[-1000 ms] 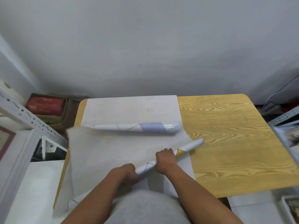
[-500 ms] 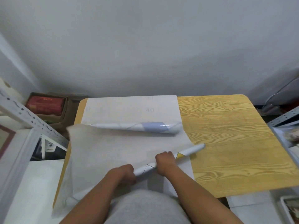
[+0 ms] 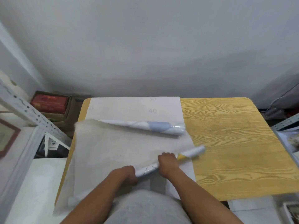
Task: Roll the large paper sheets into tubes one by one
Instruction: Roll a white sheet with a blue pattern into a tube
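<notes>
Seen from above, a person stands at a rounded yellow wood-grain table (image 3: 234, 151) set against a grey wall. Both hands grasp a thin white paper roll with a yellow patch (image 3: 182, 156), lying slantwise at the near edge: the left hand (image 3: 125, 174) is curled round its near end, the right hand (image 3: 167, 164) curled over its middle. The rest of this large translucent white sheet (image 3: 113, 151) fans out unrolled to the left and away, so this tube looks only partly made. Beyond it lies a finished white paper tube with a pale blue band (image 3: 150, 127), touching the loose sheet's far edge. It rests on a flat white sheet printed with faint numbers (image 3: 129, 107), which seems not yet rolled; whether more sheets lie beneath cannot be told. So one tube appears done, one is under way, and at least one remains. On the floor at left, an open brown cardboard box (image 3: 71, 110) holds red packets (image 3: 50, 102).
</notes>
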